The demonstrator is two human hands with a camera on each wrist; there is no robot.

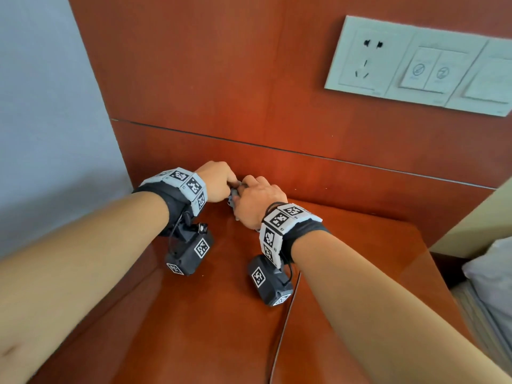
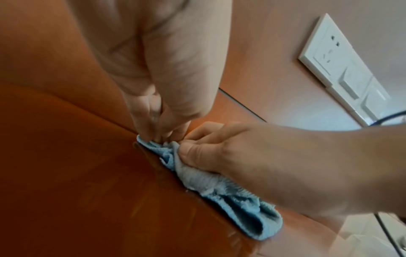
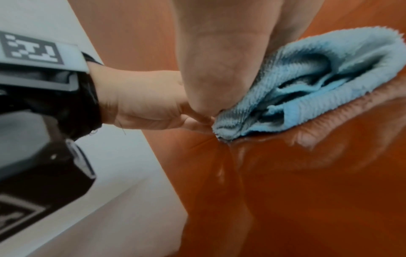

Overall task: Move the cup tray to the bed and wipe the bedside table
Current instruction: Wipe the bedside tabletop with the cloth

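Left wrist view is showing the left hand (image 2: 167,97) pinching one end of a crumpled light-blue ribbed microfibre cloth (image 2: 222,187) with its fingertips, while the right hand (image 2: 274,161) is gripping the cloth's bunched middle. The cloth is lying on the glossy reddish-brown wooden bedside table (image 1: 227,322), at its back left corner against the matching wood wall panel (image 1: 221,79). A white socket-and-switch plate (image 1: 421,65) is sitting higher on that panel, to the right.

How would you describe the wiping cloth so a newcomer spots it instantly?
Start at the reddish wooden bedside table, then its back left corner by the wall. There the left hand and right hand both grip a bunched cloth. It is the only soft, light blue, ribbed thing there.
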